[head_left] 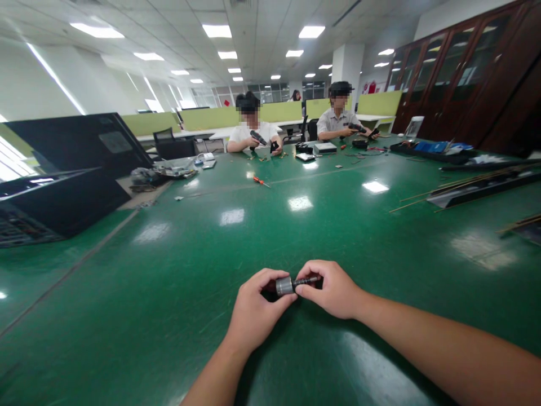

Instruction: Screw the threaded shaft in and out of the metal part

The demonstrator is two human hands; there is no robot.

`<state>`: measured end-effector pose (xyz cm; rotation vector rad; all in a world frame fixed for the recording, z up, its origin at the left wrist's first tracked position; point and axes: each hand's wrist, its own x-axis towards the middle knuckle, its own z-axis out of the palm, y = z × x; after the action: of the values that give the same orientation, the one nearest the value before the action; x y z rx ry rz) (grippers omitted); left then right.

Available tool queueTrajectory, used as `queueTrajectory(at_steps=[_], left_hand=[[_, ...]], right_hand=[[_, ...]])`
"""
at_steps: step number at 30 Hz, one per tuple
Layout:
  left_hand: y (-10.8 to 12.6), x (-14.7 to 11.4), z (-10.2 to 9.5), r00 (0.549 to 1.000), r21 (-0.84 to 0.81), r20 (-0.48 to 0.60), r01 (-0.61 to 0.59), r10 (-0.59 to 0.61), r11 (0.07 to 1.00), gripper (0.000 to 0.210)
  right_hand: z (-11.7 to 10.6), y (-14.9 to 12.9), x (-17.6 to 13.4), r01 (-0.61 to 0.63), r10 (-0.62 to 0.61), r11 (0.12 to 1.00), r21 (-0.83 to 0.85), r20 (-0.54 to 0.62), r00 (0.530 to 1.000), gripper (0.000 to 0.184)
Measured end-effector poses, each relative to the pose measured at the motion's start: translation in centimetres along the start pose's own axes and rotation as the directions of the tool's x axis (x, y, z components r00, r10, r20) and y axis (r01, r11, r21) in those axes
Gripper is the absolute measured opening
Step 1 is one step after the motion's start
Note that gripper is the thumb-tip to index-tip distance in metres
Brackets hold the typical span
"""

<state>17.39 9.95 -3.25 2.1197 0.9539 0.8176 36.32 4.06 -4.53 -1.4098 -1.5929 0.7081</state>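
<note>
Just above the green table [190, 293], my left hand [252, 307] wraps its thumb and fingers around a short grey metal cylinder [284, 286]. A thin dark stepped shaft [307, 281] extends from the cylinder's right end, roughly in line with it. My right hand [333, 288] pinches this shaft between thumb and fingers, close to the cylinder. Both hands are closed and nearly touch each other. The cylinder's left end is hidden in my left hand, and the frame does not show whether shaft and cylinder are one piece.
Farther along the table lies an orange-handled screwdriver [261, 181]. Two people [252, 132] sit across, each holding a power drill [257, 137]. Dark panels [80, 146] stand at left beside loose electronic parts [169, 171]. Thin rods [414, 203] and a metal channel [465, 192] lie at right.
</note>
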Motion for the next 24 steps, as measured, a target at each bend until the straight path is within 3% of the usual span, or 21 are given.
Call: queueTrajectory(at_steps=[12, 24], left_hand=[[-0.11, 0.06, -0.07, 1.000, 0.028, -0.001, 0.015, -0.015, 0.999, 0.025], [0.47, -0.83, -0.60, 0.999, 0.150, -0.031, 0.032, -0.028, 0.988, 0.023]], right_hand=[[0.12, 0.07, 0.30, 0.005, -0.005, 0.999, 0.034, -0.013, 1.000, 0.007], [0.25, 0.53, 0.61, -0.009, 0.021, 0.982, 0.189, -0.061, 0.998, 0.006]])
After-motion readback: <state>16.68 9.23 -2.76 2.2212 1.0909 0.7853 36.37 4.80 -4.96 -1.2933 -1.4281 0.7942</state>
